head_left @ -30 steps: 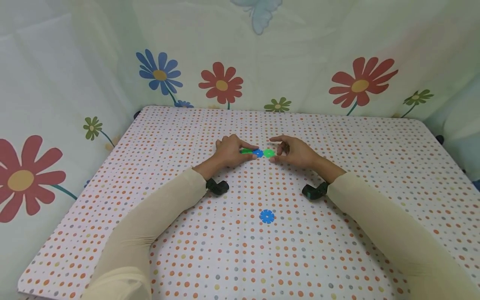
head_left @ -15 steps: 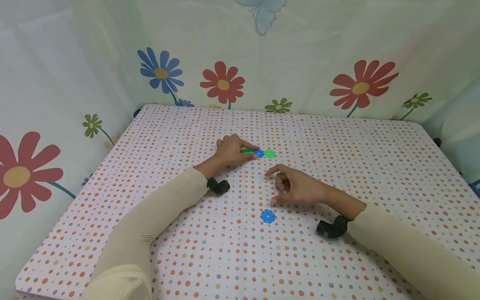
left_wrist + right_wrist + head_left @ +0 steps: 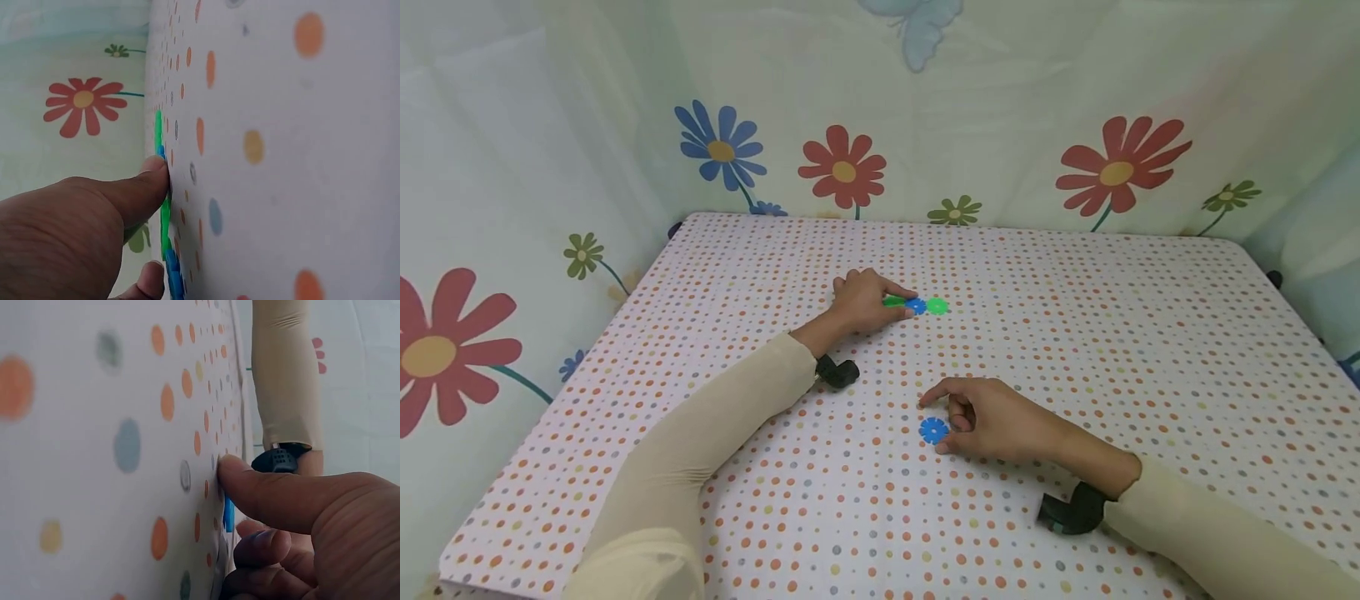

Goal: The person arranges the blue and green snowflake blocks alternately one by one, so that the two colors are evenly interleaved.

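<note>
My left hand (image 3: 861, 302) lies at the mid-table, thumb and forefinger pinching a row of joined notched plastic discs across a blue disc (image 3: 917, 307). A light green disc (image 3: 937, 306) sticks out to its right, and a darker green one (image 3: 892, 301) shows between the fingers. In the left wrist view, another blue disc (image 3: 174, 275) lies further along the row; the palm hides part of it. My right hand (image 3: 992, 417) is low over a loose blue disc (image 3: 933, 431), thumb tip at its near edge and forefinger beyond its far edge, the other fingers curled.
The table (image 3: 820, 500) has a white cover with coloured dots. Behind it hangs a flower-printed curtain (image 3: 1000, 108). Black wrist cameras (image 3: 837, 372) sit under both wrists, close over the table.
My right hand has left the light green disc and come toward me to the loose blue disc. The left hand has kept its place on the row.
</note>
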Tool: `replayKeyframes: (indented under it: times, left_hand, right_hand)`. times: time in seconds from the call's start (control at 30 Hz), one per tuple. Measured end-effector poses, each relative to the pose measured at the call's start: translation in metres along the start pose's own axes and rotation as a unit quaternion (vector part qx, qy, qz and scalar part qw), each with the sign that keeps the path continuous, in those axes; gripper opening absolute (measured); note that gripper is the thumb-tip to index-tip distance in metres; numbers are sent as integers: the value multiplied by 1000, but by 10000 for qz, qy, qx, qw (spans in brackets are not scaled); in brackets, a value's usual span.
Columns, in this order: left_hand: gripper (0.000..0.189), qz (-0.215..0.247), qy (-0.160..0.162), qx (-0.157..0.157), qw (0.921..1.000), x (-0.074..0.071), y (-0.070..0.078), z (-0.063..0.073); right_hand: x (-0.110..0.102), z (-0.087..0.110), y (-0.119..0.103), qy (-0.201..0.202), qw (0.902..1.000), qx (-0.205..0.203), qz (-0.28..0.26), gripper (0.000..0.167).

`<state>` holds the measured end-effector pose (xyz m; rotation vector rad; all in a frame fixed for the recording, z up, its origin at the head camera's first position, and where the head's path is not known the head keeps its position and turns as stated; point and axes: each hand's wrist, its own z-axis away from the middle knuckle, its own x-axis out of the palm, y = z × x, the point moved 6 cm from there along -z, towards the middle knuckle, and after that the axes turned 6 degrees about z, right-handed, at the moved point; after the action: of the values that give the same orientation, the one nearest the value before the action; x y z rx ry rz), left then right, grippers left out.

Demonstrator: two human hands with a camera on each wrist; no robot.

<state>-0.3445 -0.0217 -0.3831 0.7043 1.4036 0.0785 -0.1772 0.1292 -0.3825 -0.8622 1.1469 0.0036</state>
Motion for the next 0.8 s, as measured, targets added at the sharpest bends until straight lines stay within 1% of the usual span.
replayKeyframes:
  times: [0.1,0.23,0.3,0.37,0.43,0.53,0.67,0.8]
  left_hand:
    - [45,-288,15,-43,9996,1,3,-2]
    - [59,-492,-23,40,9988,4,14,-7]
    - [61,-436,-53,101,9990,6,20,-9]
    - [59,-383,-88,118,9992,10,27,-12]
    - [56,-298,-107,108,9994,14,31,-14]
    - [51,-88,-195,59,9998,18,32,-18]
    - [49,175,-261,-21,9995,19,29,-24]
    - [48,281,-268,-74,9992,19,31,-27]
  right_hand:
    - [0,-2,2,-28,9999,-35,-114,37]
    - [1,-3,4,-82,9998,-54,-158,31]
    - [1,-5,4,-79,9998,-67,-166,29]
    - [1,-5,5,-77,9997,-80,-215,29]
    - [2,-5,5,-96,9995,-105,-281,29]
    - [4,-5,5,-136,9992,-130,-355,28]
    - [2,-6,4,-142,9995,-123,-255,28]
    - [-1,-7,2,-175,9997,-143,-115,28]
